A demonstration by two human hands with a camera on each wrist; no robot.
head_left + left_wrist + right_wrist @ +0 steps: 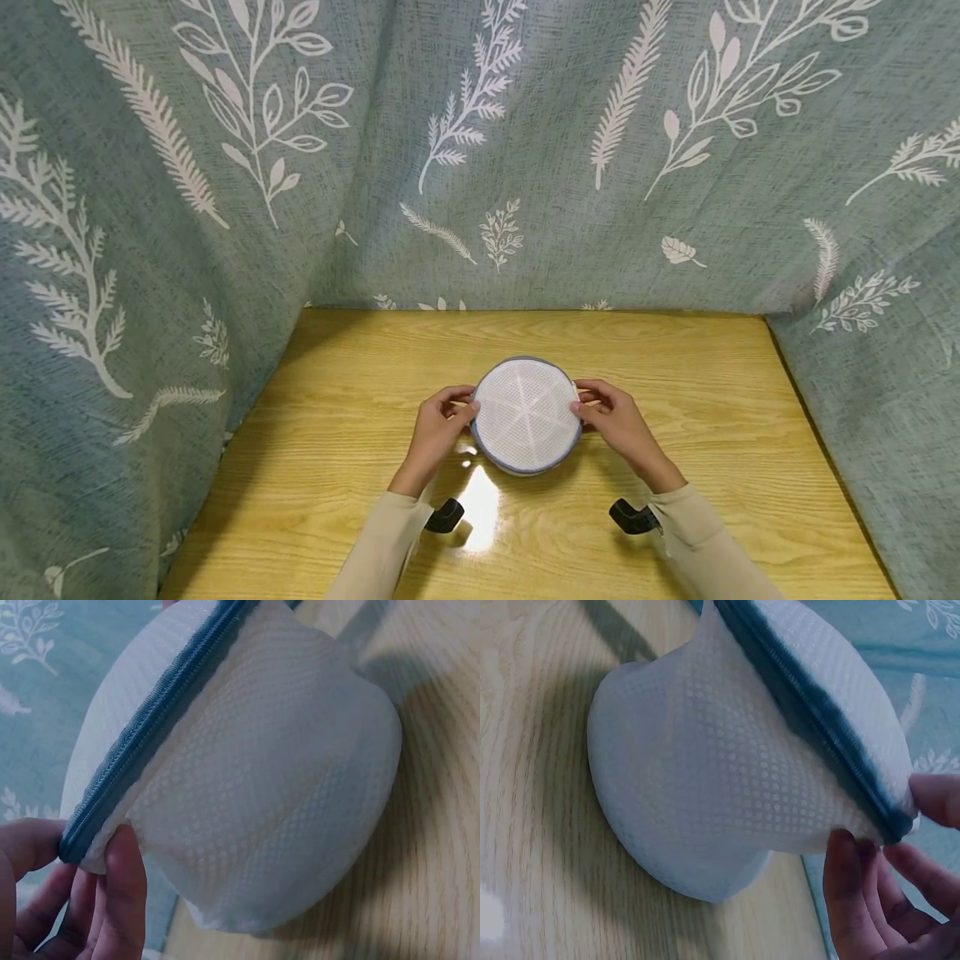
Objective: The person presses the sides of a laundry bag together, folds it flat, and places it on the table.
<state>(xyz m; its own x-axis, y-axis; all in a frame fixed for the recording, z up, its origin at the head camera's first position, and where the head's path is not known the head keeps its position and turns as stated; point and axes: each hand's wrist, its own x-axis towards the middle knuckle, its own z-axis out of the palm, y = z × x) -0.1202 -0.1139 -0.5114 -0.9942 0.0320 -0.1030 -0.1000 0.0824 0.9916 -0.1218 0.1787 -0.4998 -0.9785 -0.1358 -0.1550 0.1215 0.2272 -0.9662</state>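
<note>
A round white mesh laundry bag [525,421] with a blue zipper around its top edge stands on the table between my hands. On its left side, my left hand [438,429] pinches the rim between thumb and fingers. My right hand [621,423] pinches the opposite side of the rim. The left wrist view shows the blue zipper [146,742] slanting across the bag, with the mesh wall creased below it. In the right wrist view the bag's lower part [660,825] touches the wood; the zipper looks closed where it shows.
The wooden table [330,500] has a bright glare spot in front of the bag. Blue-green curtains [555,233] with white leaf prints hang behind it and along both sides. Black wrist devices [445,516] extend inward from both sleeves.
</note>
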